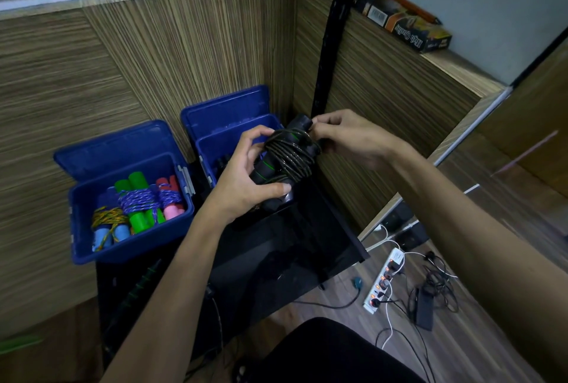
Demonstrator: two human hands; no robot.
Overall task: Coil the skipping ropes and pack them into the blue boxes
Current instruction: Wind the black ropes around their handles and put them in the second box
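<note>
The left hand point(246, 179) gripped the lower part of a black skipping rope point(284, 161), thumb pressed near the handle ends, fingers curled round the far side. The right hand point(344, 139) pinched the cord at the top of the bundle, beside the upper handle cap. The cord lay wound in several loops round the two black handles, which bore thin green rings. The bundle was held in the air just in front of the right blue box point(212, 149), whose lid stood open; something dark lay inside it, too hidden by the hands to make out.

The left blue box point(92, 229), also open, held coiled ropes with blue, green and pink handles. Both boxes stood on a black table point(292, 247) pushed into a corner of striped wooden panelling point(153, 59). On the wood floor to the right lay a white power strip point(384, 281) amid tangled cables. A printed carton point(405, 26) sat on the ledge above, its lettering partly legible. A dark rope-like thing lay at the table's left edge, dim and unclear.
</note>
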